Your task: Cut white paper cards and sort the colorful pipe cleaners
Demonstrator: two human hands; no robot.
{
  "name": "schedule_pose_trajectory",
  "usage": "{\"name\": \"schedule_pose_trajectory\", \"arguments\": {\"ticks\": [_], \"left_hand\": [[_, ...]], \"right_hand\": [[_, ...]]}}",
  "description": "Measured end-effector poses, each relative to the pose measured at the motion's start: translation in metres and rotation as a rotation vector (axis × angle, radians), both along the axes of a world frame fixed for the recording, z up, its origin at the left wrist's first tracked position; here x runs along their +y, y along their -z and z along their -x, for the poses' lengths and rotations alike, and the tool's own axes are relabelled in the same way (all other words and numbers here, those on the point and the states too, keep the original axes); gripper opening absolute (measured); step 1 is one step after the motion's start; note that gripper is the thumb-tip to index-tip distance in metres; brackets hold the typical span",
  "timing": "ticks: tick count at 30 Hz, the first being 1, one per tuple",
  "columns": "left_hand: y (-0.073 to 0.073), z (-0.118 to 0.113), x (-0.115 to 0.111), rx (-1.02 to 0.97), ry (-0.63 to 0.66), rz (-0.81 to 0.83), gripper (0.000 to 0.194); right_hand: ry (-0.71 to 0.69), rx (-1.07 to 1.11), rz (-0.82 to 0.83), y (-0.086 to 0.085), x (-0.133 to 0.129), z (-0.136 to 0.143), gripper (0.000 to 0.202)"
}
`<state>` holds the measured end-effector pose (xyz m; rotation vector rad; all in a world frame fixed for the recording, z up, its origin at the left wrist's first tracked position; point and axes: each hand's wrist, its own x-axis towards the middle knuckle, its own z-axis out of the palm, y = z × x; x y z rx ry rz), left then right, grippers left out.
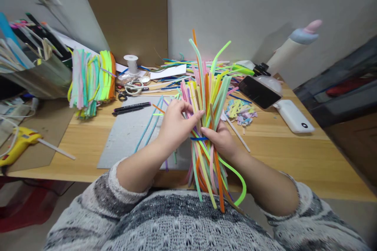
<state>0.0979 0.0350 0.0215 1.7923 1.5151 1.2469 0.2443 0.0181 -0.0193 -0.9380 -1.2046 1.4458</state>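
Observation:
A thick bundle of pipe cleaners in many colours stands roughly upright in front of my chest. A dark blue tie runs round its middle. My right hand is closed round the bundle from the right, its thumb just above the tie. From the left, my left hand pinches at the pipe cleaners in the upper part, thumb and forefinger against them. Above the tie the stems fan out; one green stem bends in a loop low on the right. Some of my right fingers are hidden behind the bundle.
On the wooden table lie a grey board, black pens, a yellow glue gun, a phone and a white power bank. Another pipe cleaner bundle stands left, beside a pen holder. A bottle stands right.

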Motion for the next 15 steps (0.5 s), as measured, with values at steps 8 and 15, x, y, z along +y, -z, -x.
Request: {"name": "schedule_pose_trajectory", "arguments": {"ticks": [8, 15], "left_hand": [[0.007, 0.004, 0.011, -0.373, 0.133, 0.228, 0.031], [-0.004, 0.015, 0.020, 0.137, -0.098, -0.247, 0.028]], "right_hand": [[0.019, -0.064, -0.002, 0.004, 0.001, 0.000, 0.056], [-0.044, 0.008, 0.102, -0.003, 0.004, -0.002, 0.056]]}}
